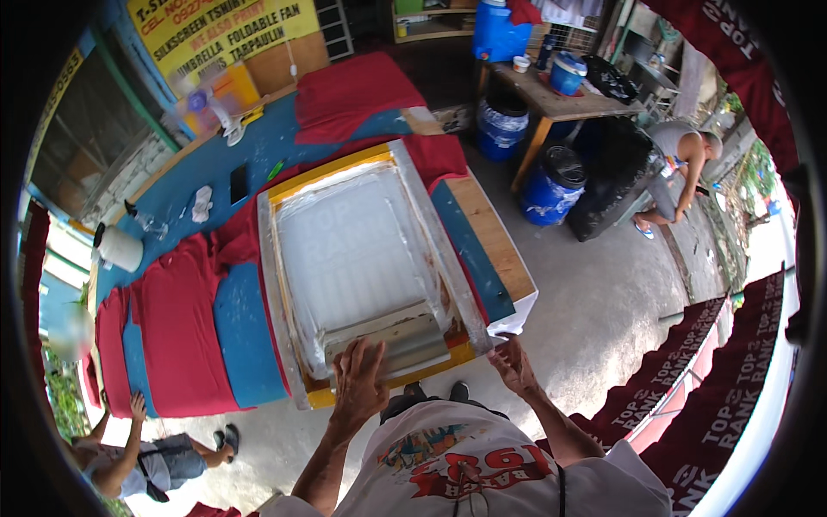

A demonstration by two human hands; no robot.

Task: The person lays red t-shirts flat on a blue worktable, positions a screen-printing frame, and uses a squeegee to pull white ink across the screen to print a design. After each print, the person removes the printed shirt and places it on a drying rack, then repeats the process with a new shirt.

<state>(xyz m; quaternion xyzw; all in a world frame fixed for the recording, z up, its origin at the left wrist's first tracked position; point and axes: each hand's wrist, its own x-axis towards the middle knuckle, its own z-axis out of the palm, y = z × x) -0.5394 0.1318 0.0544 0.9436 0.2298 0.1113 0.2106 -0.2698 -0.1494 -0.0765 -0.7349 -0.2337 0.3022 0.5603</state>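
Note:
A silk-screen frame [278, 314] lies on the long table, with grey rails and yellow tape at its ends. Its pale mesh [353, 241] bears faint lettering. Across the near end of the mesh leans a wide squeegee [401, 338] with a flat, dull metallic face. My left hand [360, 379] is at the squeegee's left part, fingers stretched out and apart over its near side; whether it presses on it I cannot tell. Beside the frame's near right corner is my right hand [514, 366], fingers apart, with nothing visible in it. Dark red cloth [444, 155] shows beneath the frame.
More dark red cloth pieces [181, 319] lie across the blue tabletop [245, 314]. A phone [239, 183] and a white tub [119, 247] are farther left. Another person's hand [138, 407] touches the cloth at lower left. Blue drums [551, 194] and a crouching person [685, 164] are at right.

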